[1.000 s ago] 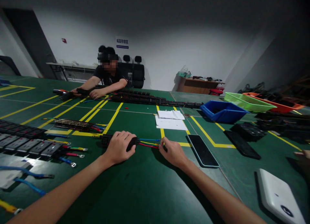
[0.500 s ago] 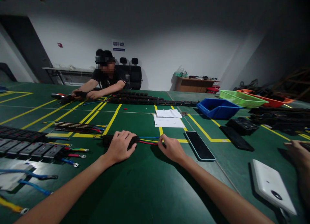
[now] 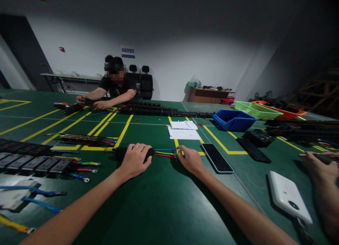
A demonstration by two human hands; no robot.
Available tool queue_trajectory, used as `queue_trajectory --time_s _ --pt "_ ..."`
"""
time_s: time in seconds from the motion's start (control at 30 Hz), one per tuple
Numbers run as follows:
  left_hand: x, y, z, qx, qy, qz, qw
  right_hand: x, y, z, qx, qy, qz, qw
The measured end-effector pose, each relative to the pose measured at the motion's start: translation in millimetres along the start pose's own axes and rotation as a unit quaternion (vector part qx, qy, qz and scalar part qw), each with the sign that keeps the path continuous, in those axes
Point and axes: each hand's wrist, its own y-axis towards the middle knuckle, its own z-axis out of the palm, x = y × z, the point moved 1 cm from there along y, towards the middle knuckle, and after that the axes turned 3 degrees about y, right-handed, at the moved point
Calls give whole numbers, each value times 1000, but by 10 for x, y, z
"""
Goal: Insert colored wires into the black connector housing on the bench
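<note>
My left hand (image 3: 135, 159) lies curled over a black socket strip (image 3: 120, 153) on the green table (image 3: 164, 202), gripping it. Blue, yellow and red wires (image 3: 164, 153) run from the strip's right end. My right hand (image 3: 191, 160) pinches the far ends of those wires, fingers closed on them. A dark phone (image 3: 217, 157) lies just right of my right hand.
Rows of socket strips with coloured leads (image 3: 39, 162) lie at the left. White papers (image 3: 184, 130), a blue bin (image 3: 233, 119), green and orange trays (image 3: 254, 109) stand further back. A white device (image 3: 288, 197) lies at right beside another person's hand (image 3: 317, 169). A co-worker (image 3: 113, 84) sits across.
The view has swung slightly to the right; my hands stay on the strip and wires. Another person's hand has come further into view at the right edge.
</note>
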Motion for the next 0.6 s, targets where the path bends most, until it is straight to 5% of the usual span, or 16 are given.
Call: queue_trajectory --time_s 0.13,0.6 --pt "-9 -5 -7 3 0 -4 1000 24 3 -3 39 2 -21 999" --pt "-31 -5 -3 -2 2 -10 1000 -23 -6 25 28 22 -35 999"
